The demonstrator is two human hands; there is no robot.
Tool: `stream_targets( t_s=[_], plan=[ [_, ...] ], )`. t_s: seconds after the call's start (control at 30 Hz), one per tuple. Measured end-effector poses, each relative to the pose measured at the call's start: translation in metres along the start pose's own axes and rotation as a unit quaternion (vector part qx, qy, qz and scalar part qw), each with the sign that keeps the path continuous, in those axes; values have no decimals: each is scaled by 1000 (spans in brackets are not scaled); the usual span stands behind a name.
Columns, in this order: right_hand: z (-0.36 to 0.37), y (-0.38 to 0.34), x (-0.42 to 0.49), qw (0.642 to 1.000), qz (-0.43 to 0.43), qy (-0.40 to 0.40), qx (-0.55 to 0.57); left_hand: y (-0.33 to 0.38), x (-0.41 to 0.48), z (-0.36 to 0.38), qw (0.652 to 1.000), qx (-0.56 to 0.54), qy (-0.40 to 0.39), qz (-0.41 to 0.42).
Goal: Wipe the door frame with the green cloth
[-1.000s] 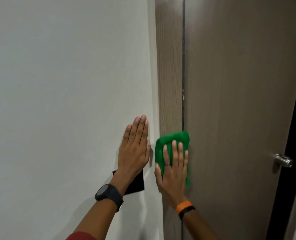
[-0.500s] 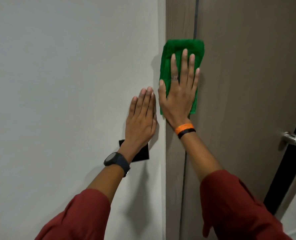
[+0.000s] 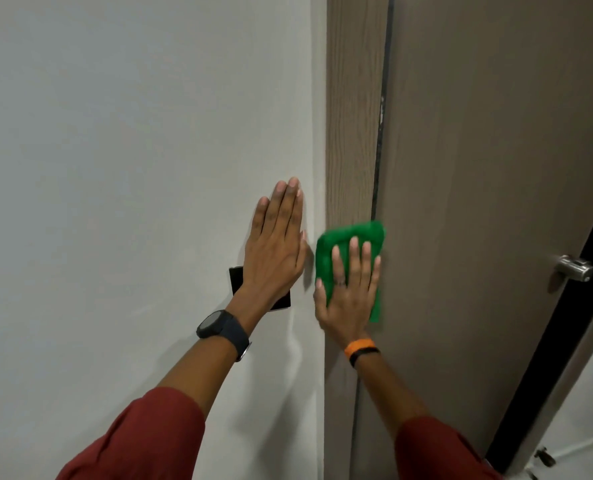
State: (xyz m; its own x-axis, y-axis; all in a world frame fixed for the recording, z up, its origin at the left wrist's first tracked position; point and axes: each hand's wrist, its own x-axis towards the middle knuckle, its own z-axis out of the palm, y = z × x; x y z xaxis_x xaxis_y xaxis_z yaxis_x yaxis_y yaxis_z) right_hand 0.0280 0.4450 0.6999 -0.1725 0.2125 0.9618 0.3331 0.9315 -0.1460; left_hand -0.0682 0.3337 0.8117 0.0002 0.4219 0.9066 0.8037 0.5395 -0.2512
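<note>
**Cloth flat on a vertical frame, bare wood running toward 12 o'clock**

A pale grey wall [image 3: 115, 168] fills the left of the view and meets a wood-grain door frame [image 3: 352, 116], a narrow upright strip; beyond a dark seam lies the brown door [image 3: 478, 168], its metal handle [image 3: 575, 268] out at 3 o'clock.

The green cloth [image 3: 348, 237] lies pressed on the frame, its right edge reaching over the seam and seemingly onto the door. The right hand [image 3: 348, 296] covers its lower part, grip spread flat with fingers [image 3: 353, 258] pointing to 12 o'clock, pinning the cloth by palm pressure, not by closing around it. Whether the thumb hooks the cloth's left edge is hard to tell.

The left hand [image 3: 276, 251] rests flat and empty on the wall just beside the frame, at 9 o'clock from the cloth, partly covering a black wall plate [image 3: 239, 282].

What the next stroke likely turns on: the frame's long axis runs 12 to 6 o'clock, in line with the right forearm. The right hand is the one on the strip, so it alone can slide the cloth along that axis, with most visible frame lying above it.
</note>
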Motion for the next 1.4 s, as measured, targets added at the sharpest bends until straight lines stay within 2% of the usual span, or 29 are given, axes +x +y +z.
stream_targets(
  t_s=[0.17, 0.23, 0.33, 0.53, 0.63, 0.73, 0.93, 1.07, 1.23, 1.4],
  plan=[
    [-23, -17, 190, 994, 5, 110, -7, -2, 48, -7, 998, 25, 53, 14],
    [-27, -23, 231, 989, 7, 146, -24, -4, 68, -8, 996, 38, 80, 7],
    [-26, -23, 214, 990, -2, 138, -32, -8, 76, -7, 995, 32, 91, -11],
    [-4, -9, 26, 1000, 11, -2, -11, -8, 46, -1, 998, 41, 55, -9],
    [1, -1, -12, 1000, 10, -19, -5, -10, 44, -1, 997, 57, 54, -4],
    [-3, -6, 32, 1000, 13, 3, 2, -13, 57, -3, 997, 55, 57, 0],
    [-34, -30, 227, 993, -13, 115, -9, -17, 109, -13, 993, 46, 106, -6],
    [-58, -43, 309, 990, -20, 143, -8, -20, 134, -24, 992, 48, 118, -20],
    [-65, -45, 313, 990, -29, 137, 15, -32, 149, -34, 993, 23, 113, -29],
    [-52, -40, 232, 993, -4, 108, 52, -43, 108, -39, 998, -2, 45, -32]
  ],
)
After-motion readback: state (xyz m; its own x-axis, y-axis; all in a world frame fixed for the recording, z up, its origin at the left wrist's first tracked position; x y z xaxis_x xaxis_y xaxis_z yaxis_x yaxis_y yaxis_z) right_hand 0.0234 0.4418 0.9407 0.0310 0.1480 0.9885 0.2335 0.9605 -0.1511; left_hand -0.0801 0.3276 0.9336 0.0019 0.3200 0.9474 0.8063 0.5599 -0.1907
